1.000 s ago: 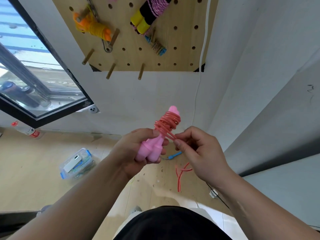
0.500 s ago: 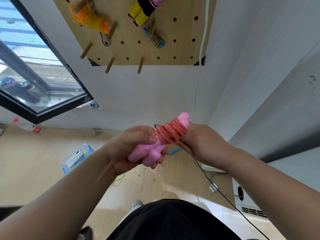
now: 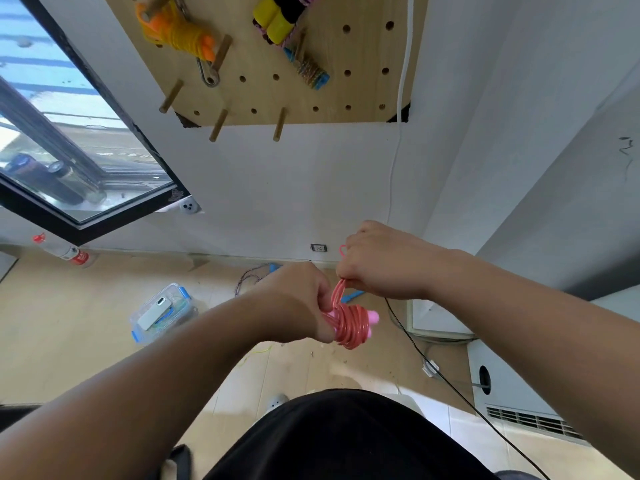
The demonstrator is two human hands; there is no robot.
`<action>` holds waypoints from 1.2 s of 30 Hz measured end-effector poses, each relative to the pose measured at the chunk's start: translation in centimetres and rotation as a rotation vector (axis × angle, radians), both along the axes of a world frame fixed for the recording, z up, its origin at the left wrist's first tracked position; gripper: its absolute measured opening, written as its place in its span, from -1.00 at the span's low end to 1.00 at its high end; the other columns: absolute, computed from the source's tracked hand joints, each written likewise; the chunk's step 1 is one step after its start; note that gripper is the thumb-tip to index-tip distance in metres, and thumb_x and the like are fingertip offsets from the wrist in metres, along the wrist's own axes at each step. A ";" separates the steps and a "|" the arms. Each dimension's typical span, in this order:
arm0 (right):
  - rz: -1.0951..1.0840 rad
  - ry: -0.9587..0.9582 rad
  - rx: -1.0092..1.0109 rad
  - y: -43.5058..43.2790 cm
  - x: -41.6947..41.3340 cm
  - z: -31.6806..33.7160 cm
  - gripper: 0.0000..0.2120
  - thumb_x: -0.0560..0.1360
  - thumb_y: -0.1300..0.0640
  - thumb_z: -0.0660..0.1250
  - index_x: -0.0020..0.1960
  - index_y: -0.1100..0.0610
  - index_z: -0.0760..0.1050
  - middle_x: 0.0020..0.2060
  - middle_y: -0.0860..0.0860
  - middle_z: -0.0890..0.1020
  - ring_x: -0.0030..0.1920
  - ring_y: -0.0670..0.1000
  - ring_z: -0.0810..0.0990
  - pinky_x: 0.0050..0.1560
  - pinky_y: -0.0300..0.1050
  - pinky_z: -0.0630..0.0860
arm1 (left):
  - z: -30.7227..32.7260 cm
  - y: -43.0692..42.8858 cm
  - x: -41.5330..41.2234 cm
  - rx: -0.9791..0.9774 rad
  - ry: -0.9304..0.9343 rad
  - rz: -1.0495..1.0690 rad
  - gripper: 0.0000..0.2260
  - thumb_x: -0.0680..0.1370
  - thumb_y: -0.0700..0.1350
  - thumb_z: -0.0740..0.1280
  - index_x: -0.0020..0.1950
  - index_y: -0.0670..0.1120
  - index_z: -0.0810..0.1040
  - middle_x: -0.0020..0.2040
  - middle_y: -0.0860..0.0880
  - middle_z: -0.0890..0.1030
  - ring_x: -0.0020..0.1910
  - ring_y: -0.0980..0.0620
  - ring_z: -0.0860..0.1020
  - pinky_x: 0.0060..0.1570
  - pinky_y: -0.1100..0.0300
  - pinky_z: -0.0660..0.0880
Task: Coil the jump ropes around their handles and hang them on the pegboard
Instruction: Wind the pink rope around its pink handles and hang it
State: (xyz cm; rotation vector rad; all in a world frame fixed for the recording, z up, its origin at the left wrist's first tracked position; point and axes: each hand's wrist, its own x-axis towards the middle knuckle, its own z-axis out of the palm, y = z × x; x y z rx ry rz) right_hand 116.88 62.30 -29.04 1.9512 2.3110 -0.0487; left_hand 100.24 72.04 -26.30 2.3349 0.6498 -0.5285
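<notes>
My left hand [image 3: 298, 299] grips the pink handles [image 3: 372, 318] of a jump rope, most of them hidden under the red rope coil [image 3: 351, 325] wound around them. My right hand [image 3: 379, 263] pinches a doubled strand of the red rope [image 3: 337, 289] and holds it taut up from the coil; a small loop end shows above its fingers. The wooden pegboard [image 3: 346, 84] hangs on the wall above. An orange coiled rope [image 3: 176, 31], a yellow-handled rope [image 3: 277, 19] and a blue-handled rope [image 3: 310, 69] hang on it.
Bare wooden pegs [image 3: 278, 124] stick out along the pegboard's lower edge. On the wood floor lie a clear plastic box [image 3: 161, 313], a blue-handled rope [image 3: 263, 271] and a bottle [image 3: 62, 251]. A window [image 3: 69, 150] is at left, a white unit [image 3: 519, 400] at right.
The bundle has swung down and now points right. My right hand has left the coil and pulled a doubled strand upward. The camera has tilted, showing more floor.
</notes>
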 end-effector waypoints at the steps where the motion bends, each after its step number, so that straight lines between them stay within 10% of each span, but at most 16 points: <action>1: -0.031 -0.014 -0.032 0.2 -0.5 0.1 -0.78 0.59 0.07 0.21 -0.21 0.04 0.48 -0.35 -0.02 0.54 -0.22 0.07 0.53 -0.12 -0.07 0.38 | -0.4 0.2 0.1 0.037 -0.011 0.025 -0.88 0.28 -0.12 0.53 -0.27 -0.10 0.65 -0.39 0.04 0.50 -0.46 0.11 0.39 -0.50 0.34 0.31; 7: -0.216 0.075 -0.082 -0.4 -3.3 1.5 -0.87 0.59 0.17 0.21 -0.13 0.05 0.45 -0.31 -0.01 0.48 -0.26 0.14 0.56 -0.33 -0.08 0.45 | -2.2 1.7 0.4 0.214 -0.099 0.250 -0.79 0.23 0.01 0.48 -0.39 -0.03 0.48 -0.49 0.08 0.44 -0.50 0.04 0.40 -0.48 0.29 0.29; 13: -0.313 0.221 0.101 -2.0 -5.4 0.9 -0.81 0.66 0.10 0.09 0.18 0.01 0.44 -0.18 -0.06 0.48 -0.21 0.10 0.51 -0.42 -0.07 0.20 | -2.4 3.1 0.4 0.018 -0.291 0.572 -0.76 0.29 -0.10 0.58 -0.29 -0.22 0.59 -0.48 -0.02 0.48 -0.58 0.10 0.36 -0.59 0.31 0.28; 16: -0.359 0.378 0.248 -2.9 -5.9 -0.6 -0.67 0.65 0.07 0.11 0.35 0.03 0.49 -0.05 -0.01 0.59 -0.07 0.12 0.59 -0.24 0.00 0.49 | -2.0 3.3 0.7 -0.178 -0.325 0.724 -0.81 0.33 -0.23 0.54 -0.22 -0.32 0.62 -0.45 -0.18 0.54 -0.57 0.03 0.42 -0.47 0.24 0.36; 22: -0.512 0.733 0.609 -4.5 -5.3 -1.4 -0.77 0.60 0.07 0.27 0.17 0.05 0.64 -0.13 -0.10 0.65 -0.13 -0.09 0.58 -0.17 -0.16 0.53 | -0.9 3.0 1.2 -0.648 -0.362 0.865 -0.71 0.26 -0.24 0.53 -0.17 -0.26 0.47 -0.29 -0.31 0.63 -0.35 -0.20 0.57 -0.29 0.03 0.41; 36: -0.628 1.001 0.597 -5.3 -3.2 -0.5 -0.78 0.59 0.18 0.37 -0.04 -0.11 0.41 -0.32 -0.18 0.60 -0.32 -0.12 0.57 -0.29 -0.24 0.46 | 1.2 1.6 1.8 -1.106 -0.447 0.771 -0.73 0.34 -0.18 0.33 -0.01 -0.27 0.55 -0.16 -0.24 0.66 -0.32 -0.14 0.59 -0.35 0.09 0.54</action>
